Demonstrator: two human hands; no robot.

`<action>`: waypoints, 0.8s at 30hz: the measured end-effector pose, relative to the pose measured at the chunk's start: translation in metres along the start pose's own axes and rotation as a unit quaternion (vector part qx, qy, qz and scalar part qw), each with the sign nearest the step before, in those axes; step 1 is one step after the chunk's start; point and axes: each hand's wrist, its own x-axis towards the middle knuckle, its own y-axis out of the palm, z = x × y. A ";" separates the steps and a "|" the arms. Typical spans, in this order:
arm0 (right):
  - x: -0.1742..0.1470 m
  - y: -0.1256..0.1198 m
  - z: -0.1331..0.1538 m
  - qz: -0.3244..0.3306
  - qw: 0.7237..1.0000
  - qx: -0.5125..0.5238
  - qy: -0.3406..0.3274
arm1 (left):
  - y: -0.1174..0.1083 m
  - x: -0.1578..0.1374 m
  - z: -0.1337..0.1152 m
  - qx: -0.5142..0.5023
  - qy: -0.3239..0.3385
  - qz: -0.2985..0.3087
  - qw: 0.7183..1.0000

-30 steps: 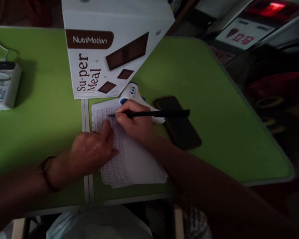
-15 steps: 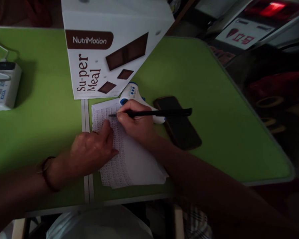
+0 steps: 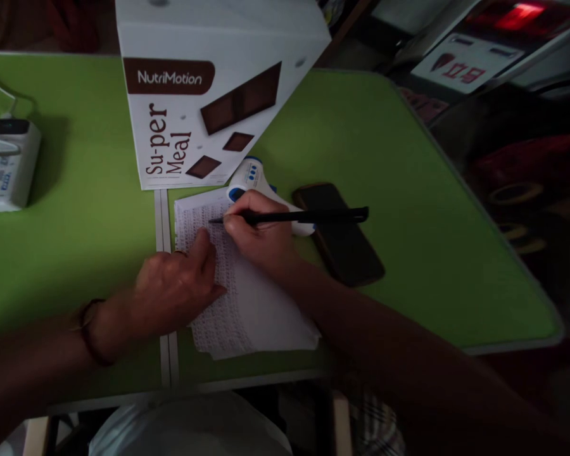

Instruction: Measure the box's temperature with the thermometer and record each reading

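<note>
My right hand (image 3: 261,231) is closed around a black pen (image 3: 313,216), its tip at the paper among rows of small handwriting. Under both hands lies a stack of white paper (image 3: 270,310), written on along its left part and bare on the right. My left hand (image 3: 178,288) presses on the sheet's left side, thumb and index finger apart, the other fingers partly hidden. Just beyond my right hand is a white and blue infrared thermometer (image 3: 247,177), its handle partly covered by the hand and pen. A dark smartphone (image 3: 344,237) lies to the right of it.
A white NutriMotion box (image 3: 171,120) stands behind the paper on the green table (image 3: 437,253). At the left edge is a white power adapter (image 3: 14,164) with a cable. Beyond the table's right side are rolls of tape (image 3: 515,193) and a device with a red light (image 3: 522,16).
The pen has tilted very slightly, its tip shifting a little on the paper. My left hand stays in place.
</note>
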 end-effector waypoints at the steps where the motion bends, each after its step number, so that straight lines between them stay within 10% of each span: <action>1: 0.000 0.000 0.000 0.002 1.000 -0.001 0.002 | 0.000 0.000 0.000 0.004 0.002 -0.003 1.000; 24: 0.002 0.001 0.003 0.044 0.999 0.021 -0.021 | -0.002 0.001 -0.001 -0.013 -0.005 0.016 1.000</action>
